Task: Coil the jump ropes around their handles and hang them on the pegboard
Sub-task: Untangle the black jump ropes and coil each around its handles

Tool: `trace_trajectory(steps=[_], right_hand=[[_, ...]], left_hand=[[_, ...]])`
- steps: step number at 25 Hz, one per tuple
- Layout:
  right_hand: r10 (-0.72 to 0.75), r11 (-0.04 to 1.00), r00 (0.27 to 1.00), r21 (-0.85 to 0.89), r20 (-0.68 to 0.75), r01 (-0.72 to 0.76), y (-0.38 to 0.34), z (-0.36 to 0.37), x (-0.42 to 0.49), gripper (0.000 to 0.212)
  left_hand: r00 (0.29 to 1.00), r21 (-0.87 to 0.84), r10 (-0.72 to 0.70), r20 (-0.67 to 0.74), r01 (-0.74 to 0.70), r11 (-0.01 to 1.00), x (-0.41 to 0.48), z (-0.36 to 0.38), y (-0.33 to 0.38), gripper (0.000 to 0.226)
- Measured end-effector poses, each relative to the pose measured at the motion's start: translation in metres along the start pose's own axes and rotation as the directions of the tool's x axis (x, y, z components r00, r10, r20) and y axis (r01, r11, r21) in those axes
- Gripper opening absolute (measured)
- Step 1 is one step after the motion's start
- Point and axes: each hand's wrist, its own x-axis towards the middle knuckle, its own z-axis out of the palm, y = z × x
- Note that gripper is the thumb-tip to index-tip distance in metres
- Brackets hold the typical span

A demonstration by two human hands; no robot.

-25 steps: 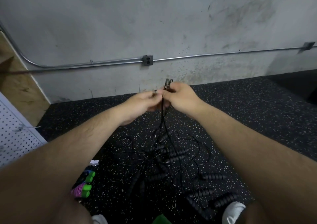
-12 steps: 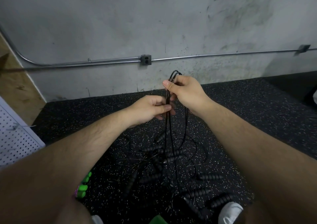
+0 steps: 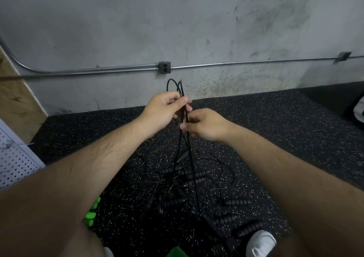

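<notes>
Lying tangled on the speckled floor [image 3: 275, 138] beside a white shoe [image 3: 260, 243] are black ribbed handles [image 3: 195, 176]. The pegboard [image 3: 13, 158] stands at the left. Above, the right hand [image 3: 206, 124] and, higher, the left hand [image 3: 163, 111] pinch the rope strands [image 3: 182, 94] with curled fingers.

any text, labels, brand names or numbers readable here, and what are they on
None can be read anywhere in this view.
Electrical box on the conduit: no marking visible.
Pegboard: plain holes, no label.
White shoe: no logo shows.
Jump rope cords gripped by the left hand and right hand, and the black foam handles: no print visible.
</notes>
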Motion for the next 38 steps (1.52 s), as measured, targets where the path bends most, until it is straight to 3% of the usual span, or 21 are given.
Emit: trace_trajectory(steps=[4,7,9,12,15,18,21,24,26,29,31,33,35,38], right_hand=[[-0.062,0.997,0.981,0.040,-0.185,0.071,-0.008,-0.006,0.001,0.010],[-0.072,0.989,0.957,0.102,-0.282,0.105,-0.016,-0.013,0.004,0.015],[-0.063,0.981,0.943,0.152,-0.326,0.117,-0.020,-0.019,0.007,0.017],[-0.030,0.947,0.920,0.284,-0.392,0.152,-0.020,-0.024,0.011,0.021],[-0.008,0.917,0.965,0.383,-0.264,0.113,-0.013,-0.023,0.010,0.021],[-0.016,0.999,1.000,0.048,-0.023,0.017,-0.003,-0.004,0.002,0.024],[-0.015,1.000,0.996,0.006,-0.088,0.016,-0.004,0.016,0.005,0.006],[-0.046,0.998,0.976,0.041,-0.212,0.056,-0.011,0.012,0.011,0.015],[-0.074,0.988,0.962,0.112,-0.264,0.106,-0.020,0.003,0.010,0.015],[-0.072,0.965,0.929,0.210,-0.362,0.156,-0.030,-0.011,0.013,0.020],[-0.058,0.945,0.919,0.275,-0.390,0.176,-0.032,-0.015,0.014,0.027],[-0.054,0.948,0.942,0.281,-0.331,0.153,-0.027,-0.014,0.014,0.024],[-0.063,0.974,0.982,0.205,-0.181,0.100,-0.021,-0.011,0.009,0.014],[-0.008,0.995,0.999,0.104,-0.035,0.011,-0.006,-0.002,0.006,0.030]], left_hand=[[0.995,-0.033,-0.080,0.065,0.082,0.996,-0.004,-0.010,-0.012,0.033],[0.943,-0.032,-0.155,0.293,0.172,0.985,-0.016,-0.007,-0.024,0.034],[0.913,0.021,-0.146,0.380,0.149,0.989,-0.024,-0.002,-0.024,0.028],[0.961,0.069,-0.105,0.257,0.090,0.994,-0.021,0.005,-0.019,0.019],[0.996,0.043,-0.035,0.084,0.031,0.999,-0.008,0.003,-0.008,0.020],[0.999,0.033,0.026,0.021,-0.027,0.999,0.001,-0.001,0.001,0.024],[0.998,0.052,0.046,0.030,-0.048,0.998,0.004,-0.003,0.007,0.022],[1.000,0.001,0.014,0.023,-0.014,1.000,0.002,-0.013,0.001,0.020],[0.990,0.032,-0.065,0.128,0.062,0.998,-0.007,-0.022,-0.011,0.023],[0.935,0.211,-0.157,0.316,0.092,0.973,-0.025,-0.020,-0.025,0.021],[0.951,0.187,-0.146,0.272,0.096,0.978,-0.024,-0.014,-0.026,0.015],[0.977,0.124,-0.117,0.176,0.096,0.988,-0.019,-0.011,-0.022,0.016],[0.993,0.133,-0.062,0.099,0.049,0.990,-0.015,-0.010,-0.016,0.022],[0.999,0.166,-0.016,0.047,0.008,0.986,-0.009,-0.009,-0.008,0.022]])
